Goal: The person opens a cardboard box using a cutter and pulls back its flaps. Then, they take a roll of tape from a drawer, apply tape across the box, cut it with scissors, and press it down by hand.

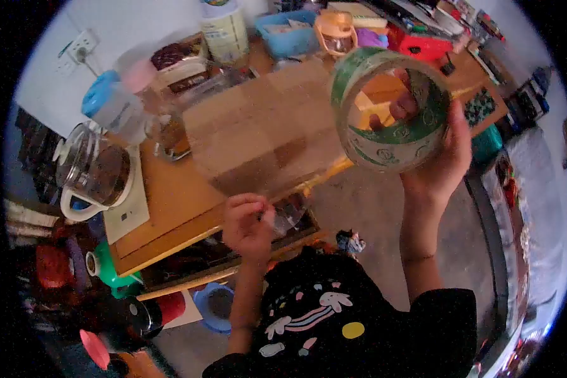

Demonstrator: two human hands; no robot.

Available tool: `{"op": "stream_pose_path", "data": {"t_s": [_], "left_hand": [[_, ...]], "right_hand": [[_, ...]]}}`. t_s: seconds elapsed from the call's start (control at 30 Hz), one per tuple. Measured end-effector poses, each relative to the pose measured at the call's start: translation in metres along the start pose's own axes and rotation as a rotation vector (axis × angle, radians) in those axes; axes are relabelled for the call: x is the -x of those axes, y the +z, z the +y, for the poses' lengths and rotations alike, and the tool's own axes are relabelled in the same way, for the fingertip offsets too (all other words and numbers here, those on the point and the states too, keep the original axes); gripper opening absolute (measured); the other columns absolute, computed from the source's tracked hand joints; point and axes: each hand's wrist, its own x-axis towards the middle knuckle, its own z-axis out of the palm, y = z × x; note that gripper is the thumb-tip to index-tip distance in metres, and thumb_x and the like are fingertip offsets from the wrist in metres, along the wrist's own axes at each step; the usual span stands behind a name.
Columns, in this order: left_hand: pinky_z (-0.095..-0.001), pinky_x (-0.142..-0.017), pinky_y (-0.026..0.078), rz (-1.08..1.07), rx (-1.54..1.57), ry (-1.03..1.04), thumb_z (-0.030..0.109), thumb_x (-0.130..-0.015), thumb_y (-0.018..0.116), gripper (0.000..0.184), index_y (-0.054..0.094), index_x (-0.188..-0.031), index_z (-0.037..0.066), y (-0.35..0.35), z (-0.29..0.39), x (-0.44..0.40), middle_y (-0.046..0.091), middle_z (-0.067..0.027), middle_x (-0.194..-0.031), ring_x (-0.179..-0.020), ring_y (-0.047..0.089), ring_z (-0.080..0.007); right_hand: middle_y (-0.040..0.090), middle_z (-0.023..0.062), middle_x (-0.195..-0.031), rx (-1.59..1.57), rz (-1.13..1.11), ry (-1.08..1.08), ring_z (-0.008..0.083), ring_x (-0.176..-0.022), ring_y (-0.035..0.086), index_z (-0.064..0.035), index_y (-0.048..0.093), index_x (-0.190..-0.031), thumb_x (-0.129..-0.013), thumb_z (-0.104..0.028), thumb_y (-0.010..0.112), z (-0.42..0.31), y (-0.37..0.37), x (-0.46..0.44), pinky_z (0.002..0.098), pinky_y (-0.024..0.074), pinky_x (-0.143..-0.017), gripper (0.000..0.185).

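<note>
- While the right hand (443, 162) grips a large roll of green-patterned tape (394, 141), its thumb lies along the near side and its fingertips show through the ring's opening.
- That roll is raised in front of the person, its open side tilted toward the camera, to the right of a cardboard box (264, 129).
- Fingers curled inward, the left hand (247, 228) is at the table's front edge, below the box; a clear sheet or strip (290, 214) shows just beside it, but I cannot tell whether the fingers pinch it.
- The box lies on the wooden table (179, 205), set at a slant.
- Left of the box are a glass jar (170, 140), a blue-lidded pitcher (121, 112) and a glass pot (101, 167) with a white handle.
- Behind it are a large tin (225, 34), a blue basket (288, 38) and an orange container (336, 31).
</note>
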Motion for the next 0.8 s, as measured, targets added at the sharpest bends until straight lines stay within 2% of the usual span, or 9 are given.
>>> {"op": "stream_pose_path", "data": {"t_s": [0.27,0.33,0.37,0.43,0.47,0.57,0.63,0.7,0.8], "left_hand": [[-0.0275,-0.058,0.045,0.019,-0.086,0.198,-0.002,-0.068,0.052,0.013,0.050,-0.080,0.000,0.004,0.008,-0.006,0.043,-0.0142,-0.089,-0.067,0.049,-0.0187],[-0.0290,-0.059,0.044,0.064,-0.318,0.256,0.016,-0.076,0.048,0.017,0.050,-0.080,0.000,0.003,0.008,-0.008,0.048,-0.0133,-0.081,-0.069,0.050,-0.0209],[-0.0290,-0.059,0.044,0.073,-0.335,0.270,0.016,-0.076,0.048,0.017,0.050,-0.080,0.000,0.001,0.009,-0.011,0.048,-0.0133,-0.081,-0.069,0.050,-0.0209],[-0.0257,-0.059,0.042,0.005,-0.358,0.329,0.000,-0.069,0.050,0.007,0.053,-0.076,0.000,-0.002,0.015,-0.021,0.049,-0.0124,-0.082,-0.068,0.050,-0.0203],[-0.0257,-0.059,0.042,0.015,-0.378,0.342,0.000,-0.069,0.050,0.007,0.053,-0.076,0.000,-0.004,0.018,-0.025,0.049,-0.0124,-0.082,-0.068,0.050,-0.0203],[-0.0232,-0.058,0.041,0.060,-0.494,0.373,0.002,-0.070,0.050,0.009,0.055,-0.077,-0.001,-0.009,0.027,-0.038,0.053,-0.0100,-0.074,-0.067,0.051,-0.0186],[-0.0221,-0.057,0.041,0.080,-0.587,0.215,0.004,-0.070,0.053,0.011,0.056,-0.080,-0.001,-0.020,0.037,-0.049,0.055,-0.0078,-0.068,-0.065,0.051,-0.0141],[-0.0221,-0.056,0.041,0.064,-0.509,0.090,0.005,-0.071,0.054,0.013,0.056,-0.081,-0.002,-0.022,0.047,-0.059,0.055,-0.0066,-0.067,-0.064,0.051,-0.0125],[-0.0219,-0.055,0.040,0.065,-0.321,-0.122,0.007,-0.073,0.053,0.012,0.055,-0.080,-0.002,-0.029,0.050,-0.071,0.055,-0.0065,-0.067,-0.061,0.050,-0.0115]], "right_hand": [[0.053,0.0115,-0.088,-0.134,0.074,-0.027,0.0218,-0.081,0.049,0.0026,0.048,-0.097,-0.072,-0.027,0.039,-0.003,-0.015,0.013,0.0389,0.0413,-0.071,0.039],[0.050,0.0107,-0.099,-0.039,-0.012,-0.056,0.0202,-0.090,0.046,0.0016,0.043,-0.105,-0.074,-0.028,0.040,-0.003,-0.026,0.010,0.0347,0.0398,-0.075,0.043],[0.050,0.0107,-0.099,-0.053,-0.029,-0.050,0.0202,-0.090,0.046,0.0016,0.043,-0.105,-0.074,-0.028,0.040,-0.003,-0.027,0.008,0.0347,0.0398,-0.075,0.043],[0.048,0.0099,-0.086,-0.012,0.168,-0.031,0.0219,-0.086,0.042,-0.0029,0.044,-0.102,-0.080,-0.029,0.036,-0.002,-0.021,0.001,0.0474,0.0322,-0.079,0.035],[0.048,0.0079,-0.091,0.020,0.014,-0.030,0.0221,-0.090,0.041,-0.0052,0.044,-0.104,-0.082,-0.028,0.036,0.000,-0.020,-0.001,0.0466,0.0314,-0.083,0.033],[0.047,0.0085,-0.096,-0.172,-0.114,0.142,0.0221,-0.088,0.042,-0.0065,0.041,-0.109,-0.081,-0.024,0.039,0.007,-0.018,-0.003,0.0457,0.0314,-0.083,0.032],[0.043,0.0098,-0.107,-0.172,-0.207,0.139,0.0235,-0.096,0.041,-0.0053,0.032,-0.116,-0.080,-0.019,0.041,0.011,-0.012,-0.010,0.0426,0.0297,-0.087,0.039],[0.036,0.0117,-0.116,0.029,-0.118,0.136,0.0200,-0.102,0.040,0.0022,0.030,-0.116,-0.075,-0.009,0.045,0.015,0.005,-0.013,0.0317,0.0329,-0.086,0.045],[0.035,0.0135,-0.117,0.070,-0.202,0.008,0.0208,-0.106,0.036,0.0032,0.031,-0.116,-0.072,-0.004,0.045,0.033,0.019,-0.019,0.0311,0.0308,-0.087,0.047]]}}
